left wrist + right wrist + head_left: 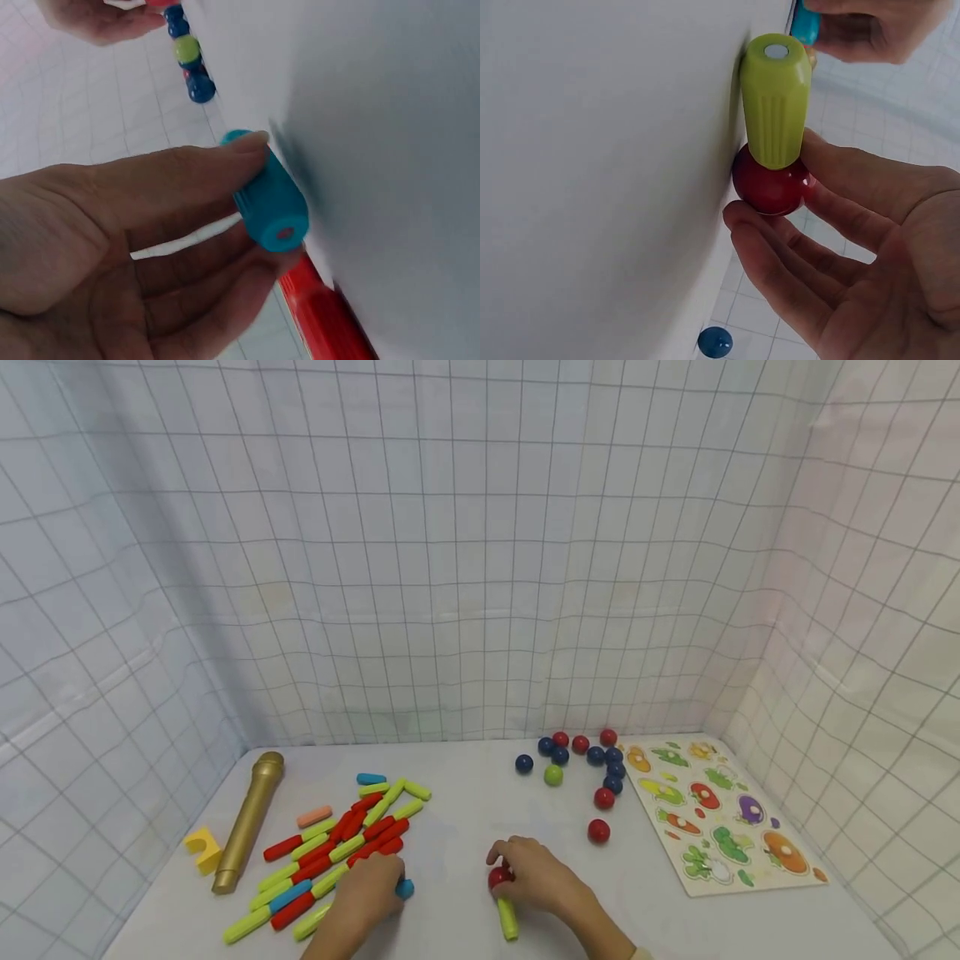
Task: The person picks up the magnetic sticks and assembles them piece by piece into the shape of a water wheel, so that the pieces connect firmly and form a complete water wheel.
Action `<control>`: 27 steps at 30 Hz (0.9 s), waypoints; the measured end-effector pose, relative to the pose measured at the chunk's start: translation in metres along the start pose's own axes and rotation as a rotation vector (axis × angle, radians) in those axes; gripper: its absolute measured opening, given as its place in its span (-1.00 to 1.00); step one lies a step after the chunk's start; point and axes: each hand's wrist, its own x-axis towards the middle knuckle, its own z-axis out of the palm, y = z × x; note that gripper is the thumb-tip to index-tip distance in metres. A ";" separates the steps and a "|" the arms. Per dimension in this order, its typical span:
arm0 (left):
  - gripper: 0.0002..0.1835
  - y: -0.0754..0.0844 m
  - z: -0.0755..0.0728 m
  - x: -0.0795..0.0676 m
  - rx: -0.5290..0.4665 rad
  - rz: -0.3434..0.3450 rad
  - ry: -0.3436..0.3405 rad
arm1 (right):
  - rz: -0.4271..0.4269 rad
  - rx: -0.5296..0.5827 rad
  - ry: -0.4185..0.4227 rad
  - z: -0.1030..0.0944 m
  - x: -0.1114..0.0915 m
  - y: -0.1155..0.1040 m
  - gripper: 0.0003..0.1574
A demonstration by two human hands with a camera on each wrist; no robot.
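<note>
Ball and lime stick meet end to end at the right hand, a contact that could break if uneven fingertip pressure sets the smooth red sphere rolling, or if the stick's free end catches on the surface. Whether anything locks the pair together cannot be told. Across from it, a blue stick sits in the left hand, where a slack thumb could let it twist or drop; a stray knuckle could also scatter the red sticks just beyond. Another hazard, a loose ball ahead and to the right of the right hand, could roll if bumped.

Both hands reach forward and low, backs upward, apart from each other. The right curves thumb and fingers round the ball, spread about as wide as it, the lime stick pointing back toward the person. The left is nearly closed, pinching the blue stick between thumb and fingertips, its other fingers loosely bent
</note>
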 end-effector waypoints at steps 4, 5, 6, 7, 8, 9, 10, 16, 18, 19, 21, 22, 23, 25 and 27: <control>-0.82 0.013 0.006 -0.001 -0.069 0.084 -0.012 | -0.002 0.015 -0.030 0.001 -0.001 -0.007 -0.73; -0.82 0.017 0.008 -0.001 -0.071 0.102 -0.017 | -0.006 0.012 -0.036 0.002 -0.001 -0.009 -0.74; -0.82 0.020 0.010 -0.002 -0.071 0.112 -0.024 | -0.008 0.012 -0.041 0.003 -0.001 -0.010 -0.75; -0.81 0.024 0.012 -0.003 -0.070 0.119 -0.034 | -0.014 0.007 -0.044 0.004 -0.002 -0.012 -0.76; -0.81 0.027 0.013 -0.004 -0.067 0.133 -0.040 | -0.020 0.001 -0.045 0.005 -0.002 -0.013 -0.76; -0.82 0.029 0.015 -0.004 -0.069 0.140 -0.048 | -0.022 0.000 -0.046 0.006 -0.002 -0.014 -0.76; -0.81 0.031 0.017 -0.005 -0.069 0.144 -0.058 | -0.026 -0.004 -0.045 0.007 -0.002 -0.014 -0.76; -0.83 0.041 0.027 -0.005 -0.074 0.152 -0.104 | -0.060 -0.018 -0.030 0.008 -0.004 -0.018 -0.76; -0.83 0.043 0.028 -0.006 -0.072 0.164 -0.106 | -0.085 -0.020 -0.023 0.008 -0.005 -0.019 -0.77; -0.83 0.044 0.028 -0.006 -0.074 0.175 -0.103 | -0.097 -0.020 -0.022 0.008 -0.005 -0.020 -0.76; -0.84 0.045 0.029 -0.007 -0.077 0.195 -0.096 | -0.111 -0.021 -0.025 0.009 -0.005 -0.021 -0.76; -0.84 0.045 0.029 -0.008 -0.078 0.205 -0.095 | -0.113 -0.021 -0.027 0.010 -0.005 -0.022 -0.76; -0.85 0.046 0.029 -0.008 -0.079 0.213 -0.093 | -0.115 -0.022 -0.029 0.010 -0.005 -0.022 -0.75; -0.85 0.046 0.029 -0.008 -0.084 0.221 -0.092 | -0.111 -0.025 -0.032 0.011 -0.005 -0.023 -0.75; -0.85 0.046 0.029 -0.008 -0.094 0.223 -0.096 | -0.106 -0.020 -0.034 0.011 -0.004 -0.022 -0.74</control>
